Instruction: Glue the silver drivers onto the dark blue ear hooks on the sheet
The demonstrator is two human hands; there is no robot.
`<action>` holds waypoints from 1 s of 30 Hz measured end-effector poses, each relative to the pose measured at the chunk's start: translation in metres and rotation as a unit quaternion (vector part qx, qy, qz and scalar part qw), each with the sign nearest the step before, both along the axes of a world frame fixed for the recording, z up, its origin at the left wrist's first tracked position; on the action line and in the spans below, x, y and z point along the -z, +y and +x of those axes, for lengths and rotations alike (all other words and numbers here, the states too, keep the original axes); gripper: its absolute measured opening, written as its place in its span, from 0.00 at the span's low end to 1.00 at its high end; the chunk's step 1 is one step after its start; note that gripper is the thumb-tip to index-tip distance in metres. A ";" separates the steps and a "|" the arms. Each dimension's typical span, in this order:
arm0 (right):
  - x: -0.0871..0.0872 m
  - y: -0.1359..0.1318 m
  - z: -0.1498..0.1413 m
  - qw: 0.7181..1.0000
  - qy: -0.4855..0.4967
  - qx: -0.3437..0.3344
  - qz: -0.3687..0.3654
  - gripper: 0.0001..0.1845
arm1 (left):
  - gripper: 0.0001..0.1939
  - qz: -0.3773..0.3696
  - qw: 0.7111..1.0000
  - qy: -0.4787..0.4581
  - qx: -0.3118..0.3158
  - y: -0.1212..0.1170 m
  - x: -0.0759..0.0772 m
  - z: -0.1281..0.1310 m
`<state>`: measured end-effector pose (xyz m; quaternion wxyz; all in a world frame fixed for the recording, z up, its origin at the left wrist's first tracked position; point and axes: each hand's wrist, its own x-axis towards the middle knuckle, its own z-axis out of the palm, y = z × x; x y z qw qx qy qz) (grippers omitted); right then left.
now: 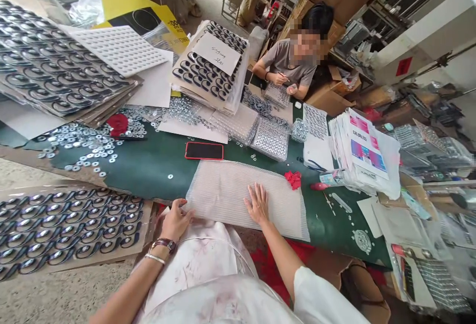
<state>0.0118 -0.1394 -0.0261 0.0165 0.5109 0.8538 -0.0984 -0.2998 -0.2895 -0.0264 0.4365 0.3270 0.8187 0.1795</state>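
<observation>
A white, finely ribbed sheet (223,192) lies on the green table in front of me, its near edge at my lap. My right hand (258,205) rests flat on the sheet, right of its middle, with fingers spread. At the sheet's near left corner is my left hand (177,220), its fingers bent and closed at the edge; the fingertips are partly hidden. A crumpled red scrap (293,180) sits on the sheet's far right part. Just beyond the far left edge lies a phone (204,151) in a red frame.
Loose metal washers (84,140) spread over the left of the table (141,175). Cards with dark curled pieces are stacked at the far left (55,61) and in the middle (203,78). A co-worker (297,58) sits opposite, handling small parts. Bagged papers (357,150) stand at right.
</observation>
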 end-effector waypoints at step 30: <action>0.005 0.030 0.051 0.982 0.180 0.040 0.049 0.40 | 0.18 0.051 0.981 -0.068 -0.176 -0.029 -0.028 0.053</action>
